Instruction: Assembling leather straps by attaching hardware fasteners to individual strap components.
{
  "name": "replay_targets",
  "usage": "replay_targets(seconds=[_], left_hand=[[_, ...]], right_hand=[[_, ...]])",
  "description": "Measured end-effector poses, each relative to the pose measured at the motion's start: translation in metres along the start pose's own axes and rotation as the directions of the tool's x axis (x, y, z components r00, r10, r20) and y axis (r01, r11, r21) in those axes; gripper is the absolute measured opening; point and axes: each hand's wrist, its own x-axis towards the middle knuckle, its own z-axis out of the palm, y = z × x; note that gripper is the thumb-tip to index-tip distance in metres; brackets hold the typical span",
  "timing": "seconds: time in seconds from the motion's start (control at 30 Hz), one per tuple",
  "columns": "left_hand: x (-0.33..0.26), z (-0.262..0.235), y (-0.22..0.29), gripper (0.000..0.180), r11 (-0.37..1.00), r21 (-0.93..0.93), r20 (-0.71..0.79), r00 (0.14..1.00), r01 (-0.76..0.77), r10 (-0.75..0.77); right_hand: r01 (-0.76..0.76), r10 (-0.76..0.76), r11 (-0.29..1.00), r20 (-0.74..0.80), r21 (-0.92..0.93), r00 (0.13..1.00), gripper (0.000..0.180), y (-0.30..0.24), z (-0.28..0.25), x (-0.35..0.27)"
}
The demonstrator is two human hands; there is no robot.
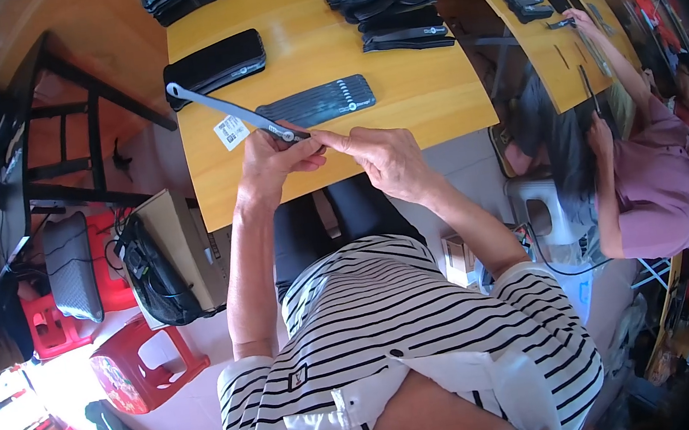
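A long, narrow strap [221,107], grey with a black printed end and a hole in its rounded tip, slants up to the left over the table. My left hand [269,162] is closed around its black end. My right hand [384,154] has curled fingers, and its fingertips meet the same end, partly hidden by the left fingers. Just beyond my hands, a row of flat black straps [314,105] lies side by side on the wooden table [425,102]. Left of that row is a white printed label [231,132], close to my left hand.
Stacks of black straps stand at the table's far left [214,63] and far right [404,31]. To the right, a person in a pink top [654,177] works at another table [555,73]. A red stool [143,364] and a cardboard box [181,248] stand to the left.
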Motion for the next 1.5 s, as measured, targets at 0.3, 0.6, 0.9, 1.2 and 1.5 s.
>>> replay_targets(seconds=[0.3, 0.6, 0.9, 1.2, 1.5], left_hand=[[-0.002, -0.006, 0.010, 0.021, 0.962, -0.266, 0.180, 0.984, 0.057, -0.009], [-0.006, 0.009, 0.012, 0.028, 0.987, 0.158, -0.020, 0.999, -0.028, 0.032], [-0.021, 0.030, 0.017, 0.019, 0.908, 0.335, -0.073, 0.953, -0.254, 0.294], [-0.021, 0.024, 0.018, 0.015, 0.817, 0.476, 0.000, 0.929, -0.326, 0.371], [-0.024, 0.031, 0.024, 0.013, 0.925, 0.213, 0.007, 0.947, -0.316, 0.322]], right_hand=[[-0.052, 0.051, 0.997, 0.017, 0.053, 0.999, 0.061, -0.004, -0.001, 0.001], [-0.196, 0.243, 0.915, -0.093, 0.354, 0.966, 0.048, -0.011, 0.004, -0.001], [-0.328, 0.377, 0.782, 0.016, 0.530, 0.926, 0.041, -0.029, -0.014, 0.000], [-0.297, 0.338, 0.653, 0.084, 0.697, 0.937, 0.035, -0.026, -0.015, -0.002], [-0.470, 0.280, -0.164, 0.498, 0.867, 0.821, 0.032, -0.019, -0.025, -0.006]])
